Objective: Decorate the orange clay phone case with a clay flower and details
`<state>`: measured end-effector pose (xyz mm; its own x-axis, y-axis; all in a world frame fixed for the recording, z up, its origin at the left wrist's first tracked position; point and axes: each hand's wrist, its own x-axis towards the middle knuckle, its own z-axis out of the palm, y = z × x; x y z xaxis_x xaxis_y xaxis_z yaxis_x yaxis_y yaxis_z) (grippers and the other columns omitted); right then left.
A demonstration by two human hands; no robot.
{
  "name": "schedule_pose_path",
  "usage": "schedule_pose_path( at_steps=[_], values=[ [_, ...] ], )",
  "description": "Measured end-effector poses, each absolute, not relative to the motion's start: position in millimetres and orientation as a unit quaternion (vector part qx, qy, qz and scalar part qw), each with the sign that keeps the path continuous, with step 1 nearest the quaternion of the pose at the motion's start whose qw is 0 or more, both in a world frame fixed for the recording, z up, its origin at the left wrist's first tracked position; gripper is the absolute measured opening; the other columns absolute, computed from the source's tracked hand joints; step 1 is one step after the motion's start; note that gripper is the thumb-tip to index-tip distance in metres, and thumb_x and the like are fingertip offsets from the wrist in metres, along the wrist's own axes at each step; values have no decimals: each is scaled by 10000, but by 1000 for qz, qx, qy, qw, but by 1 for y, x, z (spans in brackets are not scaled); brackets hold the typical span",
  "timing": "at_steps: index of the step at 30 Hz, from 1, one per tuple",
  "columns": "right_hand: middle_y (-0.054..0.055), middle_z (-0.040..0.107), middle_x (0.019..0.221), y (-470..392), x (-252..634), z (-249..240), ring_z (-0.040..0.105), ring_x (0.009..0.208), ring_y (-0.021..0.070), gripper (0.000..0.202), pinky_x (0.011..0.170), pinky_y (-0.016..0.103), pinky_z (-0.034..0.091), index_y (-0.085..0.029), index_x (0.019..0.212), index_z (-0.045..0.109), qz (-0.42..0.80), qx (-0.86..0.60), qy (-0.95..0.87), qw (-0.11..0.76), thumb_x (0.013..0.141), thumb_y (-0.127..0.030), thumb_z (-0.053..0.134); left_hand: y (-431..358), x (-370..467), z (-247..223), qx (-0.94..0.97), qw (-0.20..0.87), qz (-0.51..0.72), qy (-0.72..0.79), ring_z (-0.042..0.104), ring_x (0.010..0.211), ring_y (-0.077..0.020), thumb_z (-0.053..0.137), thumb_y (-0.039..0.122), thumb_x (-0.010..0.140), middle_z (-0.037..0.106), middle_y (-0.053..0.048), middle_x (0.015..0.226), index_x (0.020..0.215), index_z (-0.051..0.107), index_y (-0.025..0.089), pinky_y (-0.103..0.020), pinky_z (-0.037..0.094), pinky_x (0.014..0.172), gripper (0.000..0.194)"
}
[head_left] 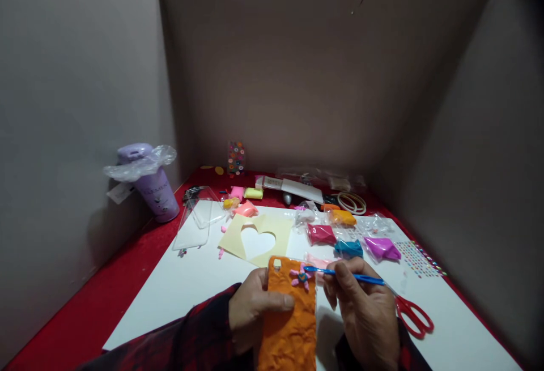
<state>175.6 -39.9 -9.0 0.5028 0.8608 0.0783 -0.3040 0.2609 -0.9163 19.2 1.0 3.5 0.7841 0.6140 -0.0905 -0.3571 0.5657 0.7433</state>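
Note:
My left hand (255,306) grips a phone case (289,331) coated in crinkled orange clay, its thumb lying across the front. Near the case's top, beside the camera cutout, sits a pink clay flower (301,276) with a blue and orange centre. Between the thumb and fingers of my right hand (365,308) is a slim blue modelling tool (344,274). Its tip points left and reaches the flower's upper right edge; whether it touches I cannot tell. The lower end of the case runs out of view.
Red-handled scissors (414,317) lie right of my right hand. Beyond are yellow paper with a heart cutout (229,241), clear phone cases (193,235), packets of coloured clay (322,234) and a gem sticker sheet (419,258). A purple tumbler (157,192) stands at left.

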Motion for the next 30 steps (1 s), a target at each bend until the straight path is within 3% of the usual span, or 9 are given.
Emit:
schedule_pose_path(
  at_steps=[30],
  values=[
    [-28,504,559,-40,176,-11,472,524,90,272,510,221,377,-168,611,502,381,-471,-310,732,715,-341,684,2,18,2,374,867,279,176,618,779,-214,599,119,671,652,-147,892,1054,607,72,-336,441,749,386]
  ],
)
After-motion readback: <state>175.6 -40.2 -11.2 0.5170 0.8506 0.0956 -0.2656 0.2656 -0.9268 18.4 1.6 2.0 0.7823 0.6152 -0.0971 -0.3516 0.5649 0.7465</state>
